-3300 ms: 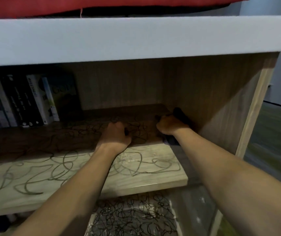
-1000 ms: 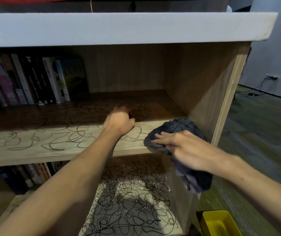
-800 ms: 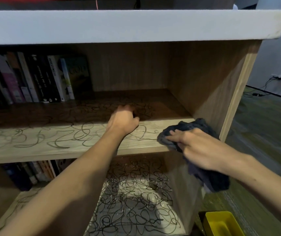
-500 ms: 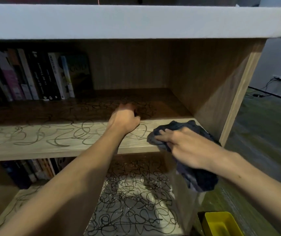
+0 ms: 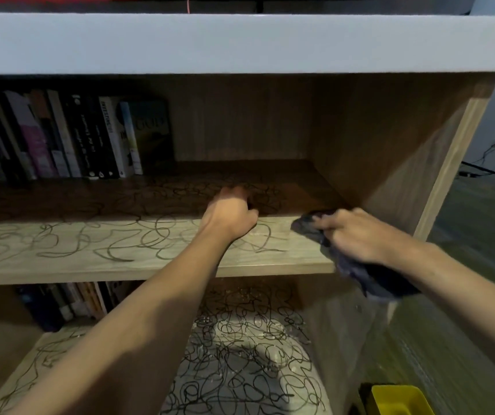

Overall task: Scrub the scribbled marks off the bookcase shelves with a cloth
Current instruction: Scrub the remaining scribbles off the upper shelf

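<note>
We grip the dark cloth (image 5: 357,265) in the right hand (image 5: 357,235), the fingers curled over its bunched upper part and closed upon it. The front of the cloth presses on the right end of the middle shelf (image 5: 120,259), near the front edge, while its loose tail hangs down past that edge beneath the wrist. The cloth lies just beside the bookcase's right side panel (image 5: 390,139); whether it touches the panel we cannot tell.

We rest the left hand (image 5: 229,214) on the same shelf, to the left of the cloth and apart from it. Its fingers are folded under into a loose fist, knuckles toward the back of the shelf, and it holds nothing that we can see.

Black scribbled marks (image 5: 114,238) loop across the middle shelf from its left end to a point just short of the cloth, and they run on into the shaded rear of the board. A denser tangle of scribbles (image 5: 246,354) covers the lower shelf (image 5: 45,354) below our forearms.

A row of upright books (image 5: 69,139) stands at the back left of the middle shelf, well apart from both hands. More books (image 5: 69,304) stand in shadow on the lower shelf at left. A yellow bin (image 5: 399,399) sits on the floor at the lower right, outside the bookcase.
</note>
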